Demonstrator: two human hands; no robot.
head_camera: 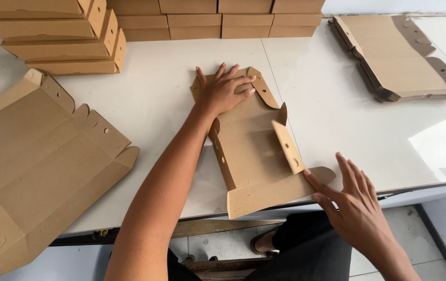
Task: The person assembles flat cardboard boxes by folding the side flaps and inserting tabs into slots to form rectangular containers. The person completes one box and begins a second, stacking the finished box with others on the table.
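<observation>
A brown cardboard box blank lies at the table's near edge, side flaps half raised. The left hand presses flat and open on its far panel; the right hand, fingers spread, touches its near corner, gripping nothing. Folded boxes stack along the far edge, flat blanks at the far right corner, and a larger opened blank overhangs the left.

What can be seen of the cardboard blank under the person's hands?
The cardboard blank is brown, die-cut, lying mostly flat on the white table, its near edge overhanging the table's front. Its two side flaps stand partly upright. The left hand presses flat on its far end; the right hand touches its near right corner with the fingertips.
</observation>
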